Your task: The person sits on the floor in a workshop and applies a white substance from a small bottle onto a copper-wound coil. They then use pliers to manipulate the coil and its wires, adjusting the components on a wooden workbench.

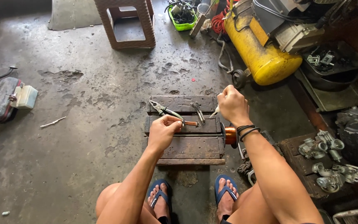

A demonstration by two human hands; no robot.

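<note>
My left hand (162,132) hovers over a dark wooden board block (187,145) and pinches a thin wire that runs right toward a spool of copper wire (230,135) at the block's right edge. My right hand (231,104) is raised above the block's far right corner, fingers closed on a small pale object with a thin tip; what it is I cannot tell. Green-handled pliers (165,110) and a second metal tool (198,112) lie on the block between the hands.
A yellow compressor tank (260,54) stands at the back right, a brown plastic stool (126,24) at the back. Metal carburettor parts (326,159) sit on a block at right. A green basket (182,17) holds cables. My sandalled feet (191,199) rest below the block.
</note>
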